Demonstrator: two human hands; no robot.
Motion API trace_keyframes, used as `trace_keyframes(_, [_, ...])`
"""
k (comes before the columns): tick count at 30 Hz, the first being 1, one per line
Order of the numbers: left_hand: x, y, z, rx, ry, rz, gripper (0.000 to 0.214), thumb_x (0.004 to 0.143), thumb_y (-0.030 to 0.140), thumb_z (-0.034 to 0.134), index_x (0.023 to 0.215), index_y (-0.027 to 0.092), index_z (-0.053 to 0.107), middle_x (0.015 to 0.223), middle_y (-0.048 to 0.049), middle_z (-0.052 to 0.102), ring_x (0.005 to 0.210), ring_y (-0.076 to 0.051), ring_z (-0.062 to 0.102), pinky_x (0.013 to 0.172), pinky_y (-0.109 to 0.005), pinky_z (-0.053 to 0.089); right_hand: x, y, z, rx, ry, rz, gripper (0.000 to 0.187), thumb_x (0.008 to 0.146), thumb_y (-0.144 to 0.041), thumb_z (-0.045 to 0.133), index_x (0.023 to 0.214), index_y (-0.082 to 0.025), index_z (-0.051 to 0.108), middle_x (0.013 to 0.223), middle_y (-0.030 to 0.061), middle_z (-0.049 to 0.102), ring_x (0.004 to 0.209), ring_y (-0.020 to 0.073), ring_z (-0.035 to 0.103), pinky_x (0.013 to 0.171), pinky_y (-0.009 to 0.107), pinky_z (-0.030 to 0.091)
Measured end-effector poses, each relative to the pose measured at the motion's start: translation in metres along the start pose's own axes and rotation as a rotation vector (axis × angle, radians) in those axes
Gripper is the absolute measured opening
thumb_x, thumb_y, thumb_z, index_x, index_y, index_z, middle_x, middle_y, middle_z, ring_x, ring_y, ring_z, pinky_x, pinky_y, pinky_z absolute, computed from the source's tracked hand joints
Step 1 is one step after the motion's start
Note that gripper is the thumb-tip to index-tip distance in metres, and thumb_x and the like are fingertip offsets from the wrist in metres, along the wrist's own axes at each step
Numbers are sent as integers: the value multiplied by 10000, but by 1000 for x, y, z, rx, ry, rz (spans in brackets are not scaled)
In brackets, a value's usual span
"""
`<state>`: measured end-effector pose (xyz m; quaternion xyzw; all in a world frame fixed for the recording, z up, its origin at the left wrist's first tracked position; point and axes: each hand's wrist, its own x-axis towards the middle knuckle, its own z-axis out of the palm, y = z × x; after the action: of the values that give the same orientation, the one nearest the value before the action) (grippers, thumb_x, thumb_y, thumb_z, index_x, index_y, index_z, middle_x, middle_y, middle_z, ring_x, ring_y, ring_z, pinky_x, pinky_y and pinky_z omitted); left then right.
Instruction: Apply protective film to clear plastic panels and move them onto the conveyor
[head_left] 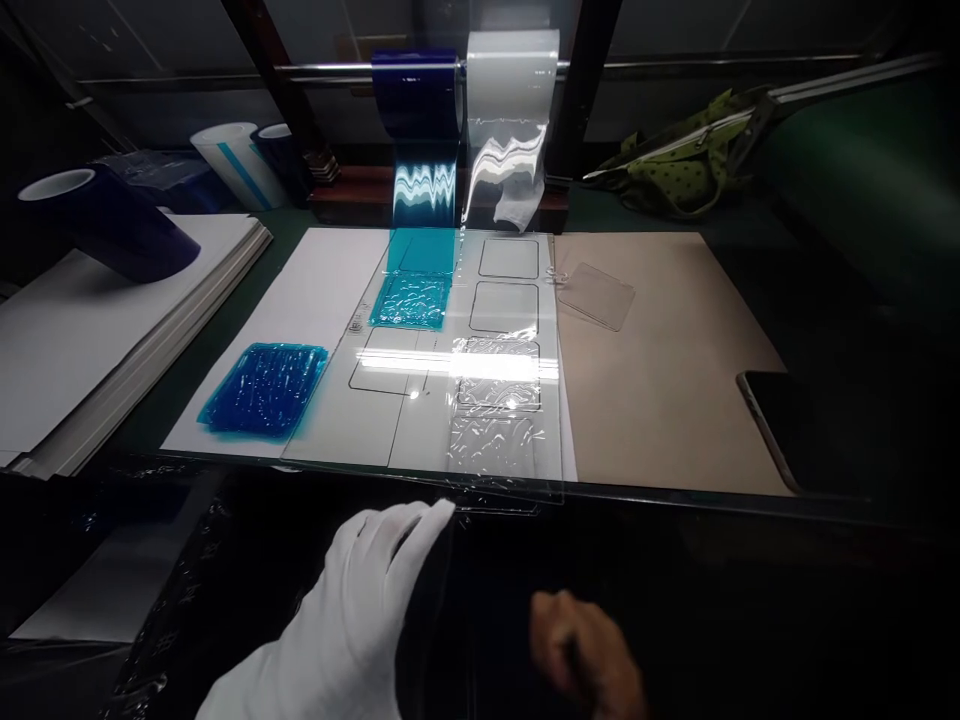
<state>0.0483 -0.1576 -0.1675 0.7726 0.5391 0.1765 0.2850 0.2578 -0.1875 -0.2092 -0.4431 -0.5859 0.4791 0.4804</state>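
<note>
My left hand [367,580], in a white glove, is in front of the table edge with its fingers closed together. Something thin, dark or see-through seems to run down beside its thumb, too dim to make out. Lower right, my bare right hand [585,655] is curled up and slightly blurred; whatever its fingers hold is hidden. Beyond them lies a clear sheet [420,430] over a drawing of rounded rectangles. Teal film [424,250] from a blue film roll [416,95] and clear film pieces [495,445] lie on it. A stack of blue film pieces [262,390] sits left.
A clear film roll [514,75] hangs on a metal rod. Brown board [660,350] bears a small clear plate [598,297] and a phone [780,430]. Left, a dark blue roll [142,235] rests on stacked white sheets [67,330]. A green bag [682,165] lies back right.
</note>
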Motion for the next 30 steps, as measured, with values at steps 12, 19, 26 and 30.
trace_keyframes(12, [48,-1,-31,-1537,-426,-365,1163,544,937,307,1353,118,474,1273,-183,507,1098,-315,528,919,-488,462,163,34,-193,-1476,104,62,484,977,-420,206,1151,-133,555,1071,187,649,987,340,615,783,455,487])
trace_keyframes(19, [72,-4,-4,-2238,-500,-587,1361,445,936,491,1357,-67,369,1221,-258,483,1051,-314,498,879,-500,457,127,-30,-107,-1149,-40,-276,793,827,-566,565,1461,-182,283,1358,165,536,1223,367,519,1006,562,436])
trace_keyframes(26, [91,2,8,-2260,-534,-407,1182,581,920,406,1401,71,360,1335,-233,449,1161,-335,472,918,-460,393,140,-49,-29,-879,-441,-538,1167,725,-618,644,1505,-39,-3,1342,283,517,1247,434,487,1038,703,301])
trace_keyframes(30, [103,6,14,-2297,-506,-325,1166,614,936,295,1393,72,372,1321,-244,483,1163,-354,499,899,-450,393,152,-40,-26,-950,-482,-568,1156,760,-621,586,1485,10,-56,1301,312,539,1206,431,529,1024,715,295])
